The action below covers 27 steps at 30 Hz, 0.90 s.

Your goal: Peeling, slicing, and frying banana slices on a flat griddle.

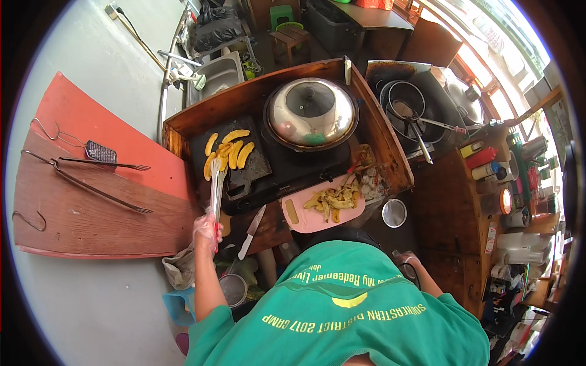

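My left hand [208, 232], in a clear plastic glove, grips metal tongs [215, 187] with red on the handle. The tong tips touch the peeled banana pieces [234, 153], which lie on a dark rectangular griddle plate [252, 171]. To the right of the plate, a round pan bears a domed metal lid [312, 112] with a glass window. My right hand [405, 260], also gloved, hangs low beside my body; its fingers are too indistinct to read. On a pink cutting board [300, 222] lie banana peels [336, 201]. A knife [252, 233] with a white handle rests left of the board.
A wooden surround [256, 82] walls in the stove. Hanging on the red and brown panel [105, 201] at left are a grater [100, 153] and dark tongs [98, 185]. At right stand a wok with strainers [407, 103] and a shelf of bottles [485, 169]. A sink [219, 75] lies behind.
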Each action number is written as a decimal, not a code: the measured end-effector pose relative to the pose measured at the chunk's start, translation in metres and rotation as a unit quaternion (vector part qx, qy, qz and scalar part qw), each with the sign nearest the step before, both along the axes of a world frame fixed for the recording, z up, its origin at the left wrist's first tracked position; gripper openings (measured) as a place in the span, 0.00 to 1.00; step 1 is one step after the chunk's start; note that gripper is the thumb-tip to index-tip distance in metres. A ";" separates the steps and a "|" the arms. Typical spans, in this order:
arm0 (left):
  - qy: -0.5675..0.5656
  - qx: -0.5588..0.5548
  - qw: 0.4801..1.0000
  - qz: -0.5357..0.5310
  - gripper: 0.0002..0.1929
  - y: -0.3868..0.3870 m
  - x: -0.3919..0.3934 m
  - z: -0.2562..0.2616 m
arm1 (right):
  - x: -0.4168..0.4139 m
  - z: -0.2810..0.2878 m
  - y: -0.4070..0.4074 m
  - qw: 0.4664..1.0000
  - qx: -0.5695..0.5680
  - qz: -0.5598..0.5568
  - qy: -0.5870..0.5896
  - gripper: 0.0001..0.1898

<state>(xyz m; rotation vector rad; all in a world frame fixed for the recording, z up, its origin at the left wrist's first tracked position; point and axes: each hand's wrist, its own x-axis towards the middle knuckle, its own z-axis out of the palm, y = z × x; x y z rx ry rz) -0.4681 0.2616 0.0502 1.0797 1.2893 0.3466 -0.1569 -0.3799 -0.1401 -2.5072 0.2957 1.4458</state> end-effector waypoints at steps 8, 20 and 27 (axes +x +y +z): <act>-0.023 0.076 0.995 0.062 0.12 -0.002 0.061 -0.034 | 0.009 -0.037 -0.035 0.967 0.029 0.252 -0.013 0.29; -0.007 0.090 0.993 0.070 0.15 -0.026 0.054 -0.019 | -0.013 0.057 0.024 0.998 -0.038 -0.031 -0.030 0.25; 0.057 0.074 0.992 0.081 0.11 -0.032 0.056 -0.036 | -0.007 0.019 -0.001 0.998 -0.052 -0.017 -0.026 0.25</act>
